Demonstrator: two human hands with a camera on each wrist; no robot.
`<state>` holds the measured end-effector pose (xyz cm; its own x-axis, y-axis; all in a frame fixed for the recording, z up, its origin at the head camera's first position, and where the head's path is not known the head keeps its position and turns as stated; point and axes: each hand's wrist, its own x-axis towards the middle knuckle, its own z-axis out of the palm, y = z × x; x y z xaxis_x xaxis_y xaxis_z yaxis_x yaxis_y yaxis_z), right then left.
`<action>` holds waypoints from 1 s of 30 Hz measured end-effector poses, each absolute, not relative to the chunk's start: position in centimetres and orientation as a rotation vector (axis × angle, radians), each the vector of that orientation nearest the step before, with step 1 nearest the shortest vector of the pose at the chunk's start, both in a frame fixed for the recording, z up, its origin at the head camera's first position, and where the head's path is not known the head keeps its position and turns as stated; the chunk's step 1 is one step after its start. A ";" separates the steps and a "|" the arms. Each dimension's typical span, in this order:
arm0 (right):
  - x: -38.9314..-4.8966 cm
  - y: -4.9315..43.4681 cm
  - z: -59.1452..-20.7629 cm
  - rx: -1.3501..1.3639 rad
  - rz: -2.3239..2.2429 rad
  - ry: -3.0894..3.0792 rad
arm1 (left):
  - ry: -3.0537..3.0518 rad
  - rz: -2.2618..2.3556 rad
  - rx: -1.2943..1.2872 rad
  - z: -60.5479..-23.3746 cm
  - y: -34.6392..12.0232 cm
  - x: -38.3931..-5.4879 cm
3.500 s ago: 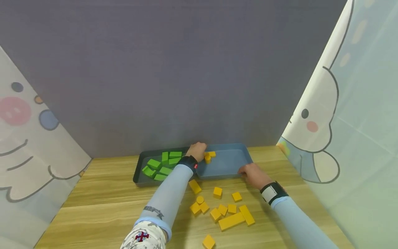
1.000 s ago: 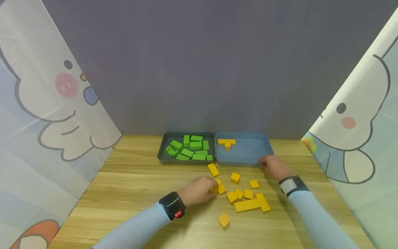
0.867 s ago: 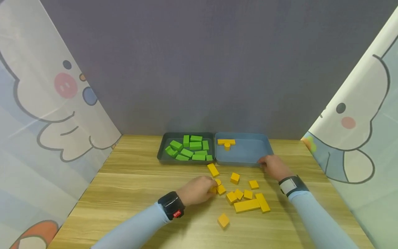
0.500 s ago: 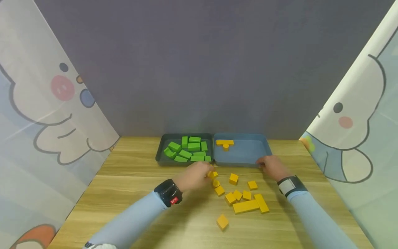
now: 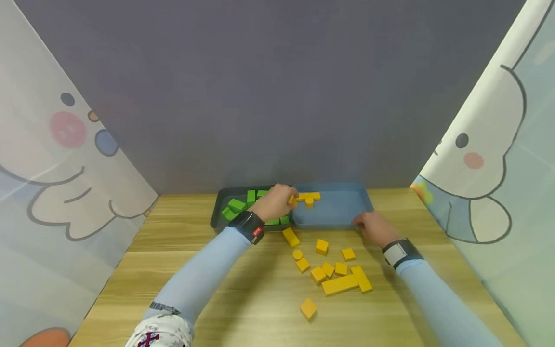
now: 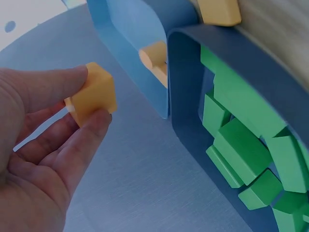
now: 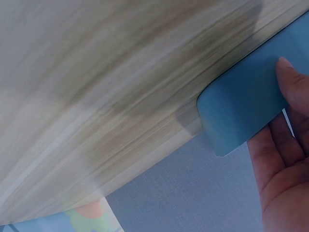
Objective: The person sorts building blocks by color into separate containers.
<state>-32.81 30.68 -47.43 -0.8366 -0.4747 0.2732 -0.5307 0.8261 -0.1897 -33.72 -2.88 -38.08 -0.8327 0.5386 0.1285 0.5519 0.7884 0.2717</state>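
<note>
My left hand (image 5: 275,202) pinches a yellow cube-like block (image 6: 94,94) between thumb and fingertips. It is held up where the dark tray meets the blue tray (image 5: 340,207), overlapping the blue tray's left end in the head view. Inside that blue tray lie a long yellow block (image 5: 314,195) and a yellow cylinder (image 5: 309,204). At the tray's near right corner, my right hand (image 5: 377,229) grips the wall (image 7: 241,101), thumb on one side and fingers on the other.
The dark tray (image 5: 214,219) on the left holds several green blocks (image 6: 244,147). Several yellow blocks lie scattered on the wooden table in front, among them a long bar (image 5: 340,285), a round piece (image 5: 297,254) and a lone cube (image 5: 309,309). A grey wall (image 5: 277,96) rises behind.
My left hand has picked up a yellow block from the scattered pieces and carried it forward to the trays. My right hand has stayed at the blue tray's corner.
</note>
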 end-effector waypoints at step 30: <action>-31.6 29.8 -47.6 0.790 0.397 -2.779 | -3.015 -0.421 -0.718 -43.7 0.3 -39.0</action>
